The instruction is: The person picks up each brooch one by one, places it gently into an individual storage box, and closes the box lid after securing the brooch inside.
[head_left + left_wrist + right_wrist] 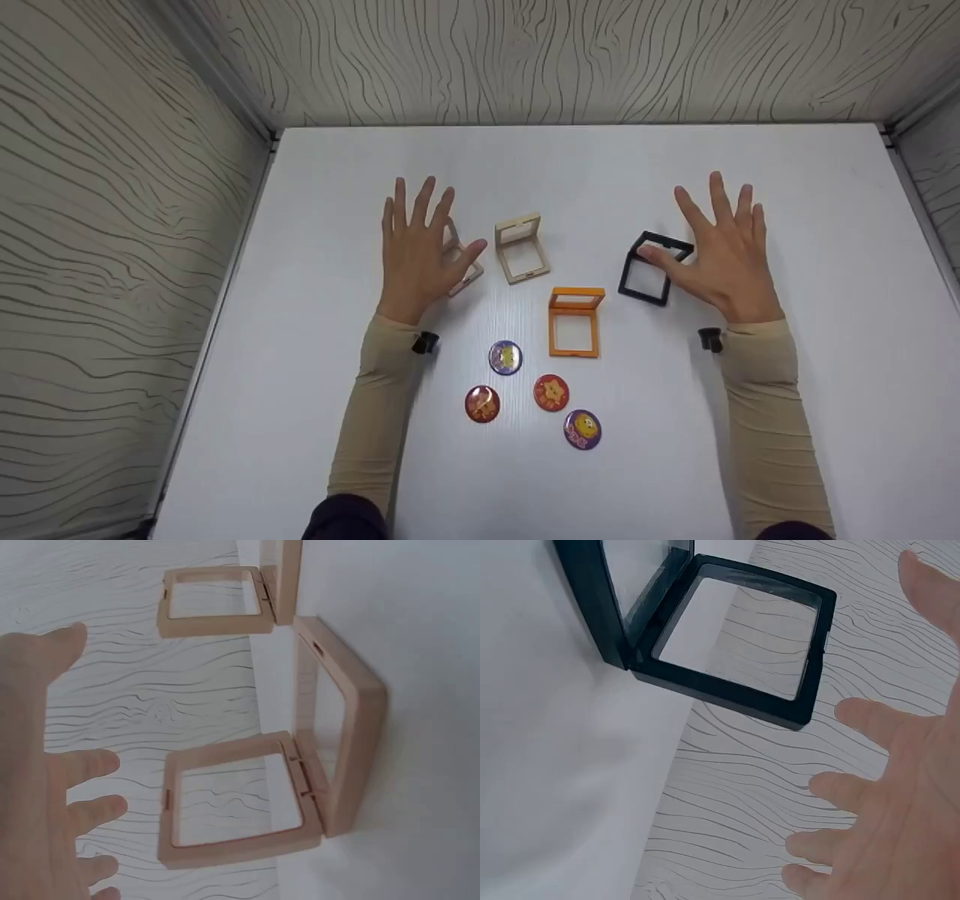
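My left hand (416, 259) hovers with its fingers spread, partly covering a hinged pinkish-beige display case (469, 279). In the left wrist view that case (240, 846) stands unfolded, apart from the fingers. A cream display case (511, 264) is just right of the left thumb, its lid raised. On the right, my right hand (727, 259) is spread too, its thumb overlapping a black display case (643, 298) from above. The right wrist view shows a gap between the fingers and the black case (720, 694). Neither hand holds anything.
An orange display case (574, 353) stands unfolded near the middle of the white table (300, 420). In front lie round badges: a purple one (505, 358), two red ones (482, 404) (551, 393) and another purple one (583, 430). Patterned panels (525, 60) border the table.
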A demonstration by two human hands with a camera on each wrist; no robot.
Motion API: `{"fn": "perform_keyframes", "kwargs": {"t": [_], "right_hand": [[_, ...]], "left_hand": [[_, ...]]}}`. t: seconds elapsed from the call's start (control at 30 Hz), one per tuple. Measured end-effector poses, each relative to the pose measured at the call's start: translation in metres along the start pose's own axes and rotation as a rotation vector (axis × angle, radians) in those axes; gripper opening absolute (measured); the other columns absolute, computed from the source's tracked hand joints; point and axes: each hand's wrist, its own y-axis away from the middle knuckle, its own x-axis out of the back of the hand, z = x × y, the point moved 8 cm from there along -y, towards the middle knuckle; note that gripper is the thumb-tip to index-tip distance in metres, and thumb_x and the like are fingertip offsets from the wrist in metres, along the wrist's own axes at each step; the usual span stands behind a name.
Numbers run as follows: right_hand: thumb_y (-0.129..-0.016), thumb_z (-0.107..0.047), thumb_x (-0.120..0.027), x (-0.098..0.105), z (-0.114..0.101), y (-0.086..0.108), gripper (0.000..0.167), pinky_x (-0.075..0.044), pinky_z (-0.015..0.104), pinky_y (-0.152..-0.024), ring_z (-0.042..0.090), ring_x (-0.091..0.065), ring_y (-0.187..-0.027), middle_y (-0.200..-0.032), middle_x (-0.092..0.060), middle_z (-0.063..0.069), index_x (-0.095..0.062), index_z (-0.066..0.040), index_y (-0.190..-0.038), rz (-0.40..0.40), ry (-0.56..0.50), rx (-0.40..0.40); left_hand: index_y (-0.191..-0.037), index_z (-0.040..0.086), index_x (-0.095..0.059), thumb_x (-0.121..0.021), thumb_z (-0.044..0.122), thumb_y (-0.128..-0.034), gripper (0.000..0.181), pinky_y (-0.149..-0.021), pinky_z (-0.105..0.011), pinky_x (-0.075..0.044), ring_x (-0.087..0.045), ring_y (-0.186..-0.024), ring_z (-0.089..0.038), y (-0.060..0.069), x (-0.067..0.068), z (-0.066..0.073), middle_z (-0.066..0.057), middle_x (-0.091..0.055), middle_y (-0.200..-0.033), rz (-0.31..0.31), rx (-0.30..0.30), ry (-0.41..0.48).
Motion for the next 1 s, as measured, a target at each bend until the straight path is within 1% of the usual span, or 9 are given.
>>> {"fn": "perform_keyframes", "kwargs": {"t": [0.2, 0.33, 0.43, 0.57, 0.7, 0.77, 0.83, 0.93, 1.0], "right_hand": [[-0.098, -0.071, -0.058, 0.012, 0.006, 0.011, 0.094, 0.007, 0.07, -0.128, 0.055, 0.005, -0.162, -0.178, -0.011, 0.023, -0.032, -0.015, -0.169, 0.033, -0.011, 0.005], [-0.101, -0.063, -0.059, 0.018, 0.002, 0.018, 0.086, 0.006, 0.069, -0.129, 0.052, 0.002, -0.163, -0.176, -0.02, 0.025, -0.039, -0.009, -0.165, 0.06, -0.015, 0.034], [-0.101, -0.051, -0.067, 0.025, -0.007, 0.024, 0.076, -0.003, 0.068, -0.13, 0.05, -0.01, -0.163, -0.171, -0.032, 0.025, -0.049, -0.005, -0.158, 0.138, -0.012, 0.082], [-0.098, -0.029, -0.076, 0.035, -0.024, 0.038, 0.055, -0.021, 0.068, -0.126, 0.048, -0.034, -0.155, -0.155, -0.052, 0.025, -0.064, 0.0, -0.142, 0.3, -0.038, 0.209], [-0.094, -0.013, -0.079, 0.035, -0.043, 0.058, 0.034, -0.037, 0.064, -0.113, 0.044, -0.054, -0.137, -0.134, -0.066, 0.022, -0.073, 0.004, -0.123, 0.406, -0.094, 0.375], [-0.094, -0.011, -0.079, 0.03, -0.051, 0.067, 0.028, -0.042, 0.056, -0.108, 0.039, -0.059, -0.128, -0.127, -0.069, 0.019, -0.075, 0.003, -0.118, 0.399, -0.116, 0.421], [-0.093, -0.009, -0.08, 0.022, -0.057, 0.076, 0.025, -0.045, 0.044, -0.107, 0.034, -0.062, -0.12, -0.122, -0.07, 0.016, -0.076, 0.001, -0.116, 0.366, -0.146, 0.437], [-0.09, -0.005, -0.084, 0.009, -0.062, 0.085, 0.027, -0.045, 0.02, -0.104, 0.025, -0.066, -0.111, -0.117, -0.071, 0.009, -0.077, -0.003, -0.116, 0.279, -0.219, 0.428], [-0.089, -0.002, -0.085, 0.0, -0.064, 0.09, 0.029, -0.045, 0.011, -0.098, 0.021, -0.068, -0.104, -0.114, -0.072, 0.004, -0.077, -0.006, -0.116, 0.212, -0.287, 0.412]], "left_hand": [[-0.159, 0.017, -0.051, -0.057, 0.074, -0.0964, 0.085, -0.131, -0.062, -0.015, -0.015, -0.164, -0.044, -0.005, 0.008, 0.027, -0.01, -0.04, -0.17, 0.066, -0.111, 0.025], [-0.158, 0.017, -0.053, -0.06, 0.069, -0.0985, 0.079, -0.131, -0.06, -0.017, -0.017, -0.163, -0.041, 0.001, 0.01, 0.042, -0.009, -0.042, -0.169, 0.084, -0.174, 0.069], [-0.157, 0.016, -0.054, -0.061, 0.064, -0.1005, 0.074, -0.13, -0.058, -0.017, -0.018, -0.163, -0.039, 0.007, 0.01, 0.052, -0.008, -0.043, -0.168, 0.091, -0.214, 0.112], [-0.154, 0.016, -0.056, -0.065, 0.056, -0.1018, 0.067, -0.128, -0.057, -0.022, -0.025, -0.16, -0.036, 0.017, 0.009, 0.066, -0.008, -0.047, -0.164, 0.092, -0.254, 0.157], [-0.145, 0.015, -0.062, -0.071, 0.046, -0.1016, 0.054, -0.121, -0.053, -0.033, -0.042, -0.144, -0.029, 0.028, 0.007, 0.081, -0.006, -0.058, -0.15, 0.09, -0.275, 0.217], [-0.138, 0.014, -0.066, -0.073, 0.041, -0.1014, 0.046, -0.115, -0.048, -0.038, -0.048, -0.133, -0.026, 0.035, 0.006, 0.087, -0.004, -0.062, -0.14, 0.082, -0.283, 0.255], [-0.131, 0.014, -0.068, -0.074, 0.039, -0.1009, 0.039, -0.109, -0.044, -0.042, -0.051, -0.126, -0.023, 0.042, 0.003, 0.094, -0.003, -0.065, -0.133, 0.065, -0.291, 0.283], [-0.124, 0.016, -0.07, -0.074, 0.039, -0.1012, 0.032, -0.105, -0.041, -0.044, -0.053, -0.122, -0.021, 0.053, -0.002, 0.105, 0.001, -0.066, -0.129, 0.021, -0.302, 0.298], [-0.121, 0.017, -0.07, -0.074, 0.038, -0.1009, 0.029, -0.103, -0.041, -0.045, -0.054, -0.121, -0.02, 0.06, -0.006, 0.113, 0.002, -0.066, -0.127, -0.015, -0.313, 0.311]]}}
